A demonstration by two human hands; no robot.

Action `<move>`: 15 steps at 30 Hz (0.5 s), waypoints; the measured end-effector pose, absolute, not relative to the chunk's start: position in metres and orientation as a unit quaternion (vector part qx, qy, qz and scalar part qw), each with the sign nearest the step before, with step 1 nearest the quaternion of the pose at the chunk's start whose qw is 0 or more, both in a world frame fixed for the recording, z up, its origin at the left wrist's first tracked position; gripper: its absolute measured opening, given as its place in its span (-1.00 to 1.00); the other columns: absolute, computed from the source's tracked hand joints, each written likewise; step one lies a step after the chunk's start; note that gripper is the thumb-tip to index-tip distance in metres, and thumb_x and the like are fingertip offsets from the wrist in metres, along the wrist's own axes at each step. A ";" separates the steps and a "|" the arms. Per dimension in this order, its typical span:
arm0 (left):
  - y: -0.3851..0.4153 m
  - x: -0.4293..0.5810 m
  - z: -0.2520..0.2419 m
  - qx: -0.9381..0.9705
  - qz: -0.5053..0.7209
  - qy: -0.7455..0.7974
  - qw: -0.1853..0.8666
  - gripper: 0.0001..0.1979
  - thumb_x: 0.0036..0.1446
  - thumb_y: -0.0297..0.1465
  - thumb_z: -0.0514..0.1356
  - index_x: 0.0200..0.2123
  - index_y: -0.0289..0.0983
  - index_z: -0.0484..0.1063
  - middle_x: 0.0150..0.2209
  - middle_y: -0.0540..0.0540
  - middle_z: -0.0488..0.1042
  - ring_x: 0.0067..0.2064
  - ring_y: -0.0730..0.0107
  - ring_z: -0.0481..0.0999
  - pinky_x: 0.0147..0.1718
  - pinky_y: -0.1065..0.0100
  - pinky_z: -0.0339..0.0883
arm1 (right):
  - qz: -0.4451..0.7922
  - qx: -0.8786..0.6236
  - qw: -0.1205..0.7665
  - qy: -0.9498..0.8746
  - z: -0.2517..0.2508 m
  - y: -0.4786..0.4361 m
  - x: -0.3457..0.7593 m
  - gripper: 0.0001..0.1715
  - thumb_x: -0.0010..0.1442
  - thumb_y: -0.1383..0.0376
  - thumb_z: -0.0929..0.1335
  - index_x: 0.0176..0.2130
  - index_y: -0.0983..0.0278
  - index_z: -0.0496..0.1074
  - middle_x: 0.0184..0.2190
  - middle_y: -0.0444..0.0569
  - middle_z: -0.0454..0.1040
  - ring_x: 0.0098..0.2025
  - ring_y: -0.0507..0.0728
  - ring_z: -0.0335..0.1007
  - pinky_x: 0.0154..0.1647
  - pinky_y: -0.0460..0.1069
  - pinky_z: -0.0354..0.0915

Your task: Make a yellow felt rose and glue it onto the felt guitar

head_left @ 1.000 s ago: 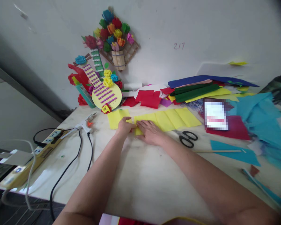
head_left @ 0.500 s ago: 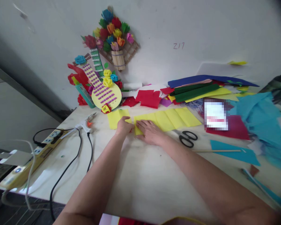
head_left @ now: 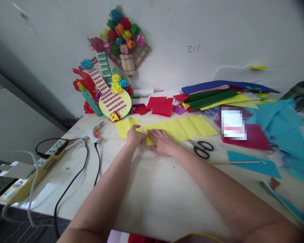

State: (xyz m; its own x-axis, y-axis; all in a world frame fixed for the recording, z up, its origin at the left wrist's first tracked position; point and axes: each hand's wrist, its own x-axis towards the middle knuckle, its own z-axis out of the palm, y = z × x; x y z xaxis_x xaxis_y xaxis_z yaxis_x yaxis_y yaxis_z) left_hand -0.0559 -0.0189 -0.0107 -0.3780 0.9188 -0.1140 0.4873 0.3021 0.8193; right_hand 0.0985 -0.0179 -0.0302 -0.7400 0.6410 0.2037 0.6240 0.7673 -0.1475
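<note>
A long yellow strip (head_left: pixel 184 129) with several crosswise creases lies on the table. My right hand (head_left: pixel 160 141) rests flat on its left end, fingers stretched out. To the left is a smaller yellow piece (head_left: pixel 123 128), a narrow gap apart from the strip. My left hand (head_left: pixel 135 135) is on this piece's right edge, its fingers bent and partly hidden, so I cannot make out whether it grips the edge. Black-handled scissors (head_left: pixel 202 149) lie to the right of my right hand, their blades partly under the strip.
A glue gun (head_left: pixel 91 135) and power strip (head_left: pixel 44 165) with cords are at left. Paper flowers and a guitar-shaped craft (head_left: pixel 115 103) stand behind. Coloured sheets (head_left: pixel 212 98) line the wall. A stick (head_left: pixel 238 162) and blue pieces (head_left: pixel 253 165) lie at right.
</note>
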 end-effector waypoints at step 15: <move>-0.028 -0.042 0.000 0.424 0.377 0.743 0.354 -0.37 -0.17 -0.43 0.21 0.04 -0.37 0.14 -0.65 0.00 0.36 -0.74 0.53 0.21 -0.68 0.44 0.18 | 0.038 -0.340 0.130 -0.931 -0.034 -0.017 0.098 -0.24 0.15 -0.08 0.00 0.15 0.31 0.05 0.18 0.05 0.06 0.21 0.20 -0.17 0.14 0.13 -0.17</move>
